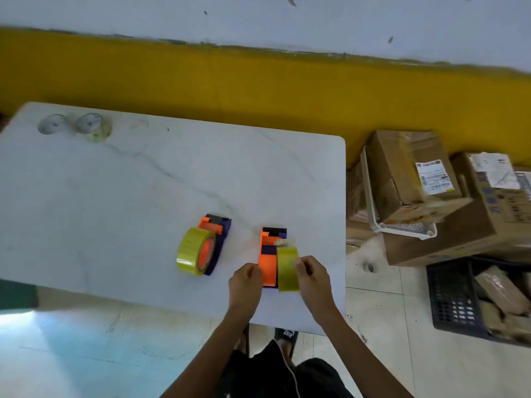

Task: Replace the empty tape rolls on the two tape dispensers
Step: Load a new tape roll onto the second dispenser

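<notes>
A person is standing at a white tabletop (pixel 115 196) and is using both hands on a tape dispenser (pixel 268 254) that is orange and dark purple. The left hand (pixel 245 278) is pressing against the near left side of this dispenser, with its fingers (pixel 254 271) curled in against the orange part; it is hard to tell if they are really gripping it or just steadying it. The right hand (pixel 311 275) is sitting just to the right of the dispenser, and its fingers (pixel 298 264) are pinching a yellow tape roll (pixel 288 268). This roll is standing on its edge right between the two hands, touching the right side of the dispenser. A little bit of clear tape (pixel 284 242) is sticking out just past the roll, away from the fingers, but it is blurry. To the left of the left hand, a short way off, a second tape dispenser (pixel 219 237) is lying on the tabletop with another yellow tape roll (pixel 195 254) already sitting on it. Far away from both hands, at the far left corner of the tabletop, two empty rolls (pixel 74 126) are lying side by side. To the right of the right hand, off the tabletop, cardboard boxes (pixel 431 196) and a dark crate (pixel 454 300) are sitting on the floor.
</notes>
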`<control>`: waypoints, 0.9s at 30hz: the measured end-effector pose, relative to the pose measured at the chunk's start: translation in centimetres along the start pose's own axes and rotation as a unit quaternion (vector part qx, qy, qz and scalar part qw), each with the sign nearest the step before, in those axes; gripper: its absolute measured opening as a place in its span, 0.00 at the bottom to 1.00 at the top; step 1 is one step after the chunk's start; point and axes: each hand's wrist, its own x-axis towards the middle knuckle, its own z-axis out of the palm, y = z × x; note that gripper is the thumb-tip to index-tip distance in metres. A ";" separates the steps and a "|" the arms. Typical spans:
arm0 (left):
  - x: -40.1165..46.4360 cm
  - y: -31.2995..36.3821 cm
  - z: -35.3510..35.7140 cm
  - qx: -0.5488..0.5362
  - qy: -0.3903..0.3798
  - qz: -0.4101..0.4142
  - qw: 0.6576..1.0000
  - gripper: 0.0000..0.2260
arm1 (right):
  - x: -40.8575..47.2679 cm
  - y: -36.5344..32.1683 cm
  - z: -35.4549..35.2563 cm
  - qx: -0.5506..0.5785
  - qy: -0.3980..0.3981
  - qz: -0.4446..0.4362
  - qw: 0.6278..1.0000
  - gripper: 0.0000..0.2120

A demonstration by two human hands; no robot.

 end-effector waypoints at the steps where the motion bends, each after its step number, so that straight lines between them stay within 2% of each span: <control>1: -0.2 0.3 0.1 -0.015 0.010 -0.003 1.000 0.12 | 0.1 0.0 0.0 0.000 0.001 -0.003 1.000 0.11; 13: 0.1 2.1 -0.1 -0.103 -0.012 -0.007 0.995 0.11 | 0.9 -0.7 2.5 -0.011 0.006 -0.038 0.999 0.13; 18: 0.9 0.5 -0.5 -0.012 -0.040 0.038 0.998 0.10 | 1.2 -0.3 3.8 -0.040 -0.005 0.020 0.999 0.16; 20: 1.6 -0.1 -0.8 0.022 -0.040 0.058 0.997 0.11 | 1.8 -0.4 3.6 -0.030 0.034 0.000 0.999 0.15; 22: 2.0 -0.5 -1.0 0.045 -0.044 0.082 0.995 0.14 | 3.1 -1.5 3.0 -0.065 0.060 -0.039 0.995 0.10; 24: 2.2 -0.6 -1.1 0.056 -0.048 0.093 0.993 0.15 | 5.1 -3.1 2.4 -0.132 0.022 -0.075 0.988 0.06; 27: 2.4 -0.9 -1.2 0.069 -0.051 0.108 0.990 0.17 | 8.6 -5.3 2.6 -0.250 -0.104 -0.130 0.954 0.10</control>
